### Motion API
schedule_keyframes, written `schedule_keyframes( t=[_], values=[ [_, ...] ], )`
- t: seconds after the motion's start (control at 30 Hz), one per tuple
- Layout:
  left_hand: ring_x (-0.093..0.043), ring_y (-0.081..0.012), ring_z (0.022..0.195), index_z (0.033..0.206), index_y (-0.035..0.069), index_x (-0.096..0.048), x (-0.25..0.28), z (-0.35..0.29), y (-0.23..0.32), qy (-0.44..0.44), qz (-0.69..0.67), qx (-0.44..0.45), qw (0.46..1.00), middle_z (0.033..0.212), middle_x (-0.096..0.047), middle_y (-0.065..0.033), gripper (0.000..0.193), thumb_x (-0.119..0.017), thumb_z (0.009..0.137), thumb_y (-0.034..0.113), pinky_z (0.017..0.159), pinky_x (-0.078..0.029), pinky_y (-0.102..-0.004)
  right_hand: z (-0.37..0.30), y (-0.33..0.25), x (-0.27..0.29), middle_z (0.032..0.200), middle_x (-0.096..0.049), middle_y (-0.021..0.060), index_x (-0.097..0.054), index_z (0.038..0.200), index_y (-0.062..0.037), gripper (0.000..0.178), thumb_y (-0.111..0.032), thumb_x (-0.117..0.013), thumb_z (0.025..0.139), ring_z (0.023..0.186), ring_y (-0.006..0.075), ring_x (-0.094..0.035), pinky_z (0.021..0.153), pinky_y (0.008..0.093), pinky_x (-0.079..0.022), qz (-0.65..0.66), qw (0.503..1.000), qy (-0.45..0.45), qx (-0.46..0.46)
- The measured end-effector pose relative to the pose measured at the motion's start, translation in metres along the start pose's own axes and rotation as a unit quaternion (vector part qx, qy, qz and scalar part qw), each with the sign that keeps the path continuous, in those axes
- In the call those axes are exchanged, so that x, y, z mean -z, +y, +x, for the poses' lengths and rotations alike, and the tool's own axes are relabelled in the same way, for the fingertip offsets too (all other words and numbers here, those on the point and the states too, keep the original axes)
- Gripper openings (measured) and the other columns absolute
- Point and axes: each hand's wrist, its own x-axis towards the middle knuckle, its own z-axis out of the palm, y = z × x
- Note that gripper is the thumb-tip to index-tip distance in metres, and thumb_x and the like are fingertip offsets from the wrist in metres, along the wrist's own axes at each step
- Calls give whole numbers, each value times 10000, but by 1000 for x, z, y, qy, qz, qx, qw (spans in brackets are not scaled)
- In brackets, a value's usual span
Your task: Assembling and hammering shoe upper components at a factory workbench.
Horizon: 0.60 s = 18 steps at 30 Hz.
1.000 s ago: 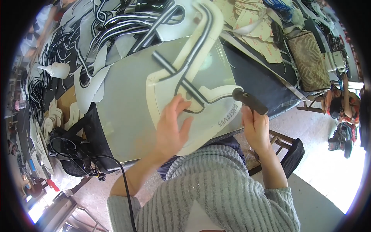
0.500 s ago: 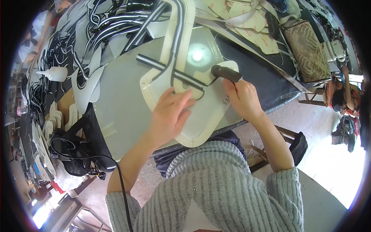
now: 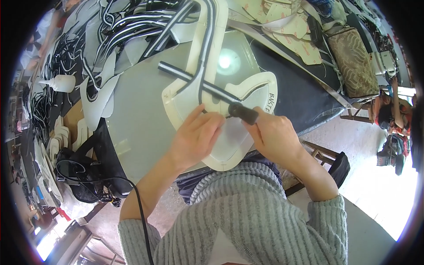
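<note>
On the table before me lies a cream-edged flat panel (image 3: 226, 163) with grey inner pieces and a long arm reaching away. A black-and-white striped strip (image 3: 179, 73) crosses it and bends round toward my left hand (image 3: 192, 139). The left fingers are bent down on the panel, apparently pinching the curved end of the strip, which they partly hide. In my right hand (image 3: 279, 138) is a dark tool (image 3: 245, 114) with a thick rounded end, possibly a small hammer; its exact kind is unclear. Its rounded end is over the curved strip, close to the left fingertips.
Striped strips (image 3: 132, 26) pile up at the far left, near a white squeeze bottle (image 3: 63, 83). Cream cut pieces (image 3: 293, 37) and a patterned brown case (image 3: 351, 62) lie at the far right. A black cable (image 3: 140, 207) runs over my left arm.
My right hand has moved left and nearer with the dark tool, from the panel's right side to beside my left fingers. The panel has shifted slightly right.
</note>
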Motion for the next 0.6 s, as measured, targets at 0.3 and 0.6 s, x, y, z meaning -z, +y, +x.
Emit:
schedule_keyframes(
  t=[0.3,0.6],
  values=[
    [-687,-246,976,1213,42,-510,12,4,-15,-51,-65,9,997,1043,-717,-82,469,-732,804,-23,1016,-479,-450,-4,5,-8,629,-586,212,-550,951,1,228,-227,-547,968,616,419,-614,550,493,-474,-8,999,-35,-20],
    [-650,-241,1003,1094,-4,-626,2,-2,-17,-19,7,-58,998,1011,-675,-86,355,-652,741,18,1023,-474,-473,-3,-8,-1,618,-588,202,-533,931,11,245,-231,-549,970,622,405,-628,573,483,-492,22,999,-21,-14]
  ],
)
